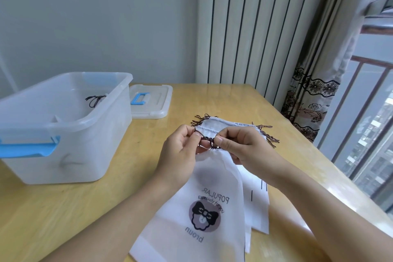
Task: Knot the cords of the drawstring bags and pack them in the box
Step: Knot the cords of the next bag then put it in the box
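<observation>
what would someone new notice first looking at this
Two hands meet at mid-table, the left hand and right hand both pinching the dark cord at the mouth of a white bag printed with a bow. To the left stands a clear box with blue latches, a knotted cord showing inside, its lid lying behind it.

Both hands work above a wooden table (223, 100): the left hand (180, 151) and right hand (244, 149) pinch the dark cord (207, 140) of a white drawstring bag (204, 208). More bags (236, 125) lie beneath it. At left stands a clear plastic box (85, 144), its lid (158, 102) just beside it.
</observation>
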`<state>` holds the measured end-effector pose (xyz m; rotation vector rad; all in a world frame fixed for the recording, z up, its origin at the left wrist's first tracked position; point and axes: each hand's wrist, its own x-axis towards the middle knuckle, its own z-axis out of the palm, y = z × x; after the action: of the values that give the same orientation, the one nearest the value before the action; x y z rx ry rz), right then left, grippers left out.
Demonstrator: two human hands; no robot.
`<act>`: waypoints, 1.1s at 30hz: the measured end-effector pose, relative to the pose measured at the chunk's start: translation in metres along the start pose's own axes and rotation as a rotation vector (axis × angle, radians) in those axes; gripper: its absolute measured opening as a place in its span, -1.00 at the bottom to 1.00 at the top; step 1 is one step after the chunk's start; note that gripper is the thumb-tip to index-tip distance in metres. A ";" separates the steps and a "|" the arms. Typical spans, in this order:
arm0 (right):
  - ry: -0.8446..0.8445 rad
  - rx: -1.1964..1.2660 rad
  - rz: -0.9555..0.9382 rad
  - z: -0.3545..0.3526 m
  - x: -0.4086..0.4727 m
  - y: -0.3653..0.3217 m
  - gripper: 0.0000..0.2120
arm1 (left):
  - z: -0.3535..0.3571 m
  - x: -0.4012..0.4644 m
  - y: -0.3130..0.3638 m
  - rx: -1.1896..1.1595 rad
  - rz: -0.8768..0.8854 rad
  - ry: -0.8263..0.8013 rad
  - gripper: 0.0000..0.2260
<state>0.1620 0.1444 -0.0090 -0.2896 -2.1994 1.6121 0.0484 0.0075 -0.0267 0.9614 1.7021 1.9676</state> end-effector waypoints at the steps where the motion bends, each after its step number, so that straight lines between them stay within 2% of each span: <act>1: -0.003 0.016 0.010 -0.001 0.000 0.000 -0.76 | -0.001 0.001 -0.001 0.003 -0.006 -0.004 -0.83; 6: -0.021 0.136 0.076 -0.006 0.000 0.000 -0.77 | -0.008 0.004 -0.006 0.156 0.047 0.007 -0.85; 16: 0.024 0.225 0.133 -0.014 0.004 0.002 -0.81 | -0.014 0.011 -0.010 0.172 0.080 0.010 -0.84; 22: 0.033 0.181 0.135 -0.025 0.005 0.006 -0.85 | -0.019 0.013 -0.010 0.281 0.084 -0.002 -0.88; 28: -0.050 -0.068 0.160 -0.022 0.000 0.007 -0.93 | -0.020 0.013 -0.012 0.239 0.035 -0.013 -0.86; 33: 0.017 -0.121 0.169 -0.025 0.001 0.006 -0.92 | -0.020 0.014 -0.013 0.271 0.011 0.019 -0.84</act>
<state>0.1717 0.1677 -0.0082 -0.5348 -2.3172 1.5565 0.0225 0.0054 -0.0362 1.0453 2.0150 1.7875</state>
